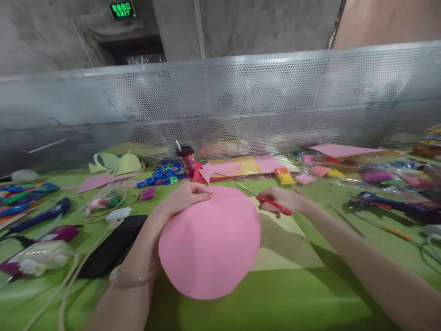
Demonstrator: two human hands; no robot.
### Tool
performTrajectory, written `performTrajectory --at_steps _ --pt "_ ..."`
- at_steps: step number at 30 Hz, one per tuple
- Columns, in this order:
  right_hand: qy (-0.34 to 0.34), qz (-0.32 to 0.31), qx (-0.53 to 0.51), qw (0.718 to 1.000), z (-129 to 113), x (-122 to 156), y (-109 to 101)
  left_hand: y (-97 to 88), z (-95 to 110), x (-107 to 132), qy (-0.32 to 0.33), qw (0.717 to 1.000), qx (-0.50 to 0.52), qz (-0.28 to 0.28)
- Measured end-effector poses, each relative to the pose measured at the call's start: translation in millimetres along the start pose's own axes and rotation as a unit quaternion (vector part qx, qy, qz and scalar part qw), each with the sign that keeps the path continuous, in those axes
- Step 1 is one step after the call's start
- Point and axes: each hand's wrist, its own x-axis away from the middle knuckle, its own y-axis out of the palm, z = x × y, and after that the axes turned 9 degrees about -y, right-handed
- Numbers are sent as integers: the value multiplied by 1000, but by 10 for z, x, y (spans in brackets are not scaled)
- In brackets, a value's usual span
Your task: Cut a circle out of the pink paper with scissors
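Observation:
A round pink paper disc [210, 243] is held up over the green table [275, 303]. My left hand [188, 195] grips its far upper edge, fingers curled over the rim. To the right, my right hand [284, 202] is closed on red-handled scissors [272, 202], whose blades point left toward the disc's upper right edge. A pale yellow paper sheet [285, 248] lies flat under the disc and the scissors.
A black phone [113, 246] and cables lie at left, with glue guns [37, 218] and blue rings [163, 174]. A dark cup [186, 161] and coloured papers [241, 168] sit ahead. Another glue gun [392, 204] lies at right. A perforated metal screen [241, 101] backs the table.

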Motion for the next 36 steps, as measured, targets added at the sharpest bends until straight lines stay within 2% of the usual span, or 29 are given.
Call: performTrajectory --at_steps 11,22,36 --pt "-28 -25 -2 999 -7 -11 54 26 22 17 0 1000 -5 4" --pt "-16 -24 4 1000 -11 -10 48 6 -48 -37 9 1000 -8 -1" --pt "-22 -25 14 999 -23 -17 62 34 -17 -15 2 1000 -3 -1"
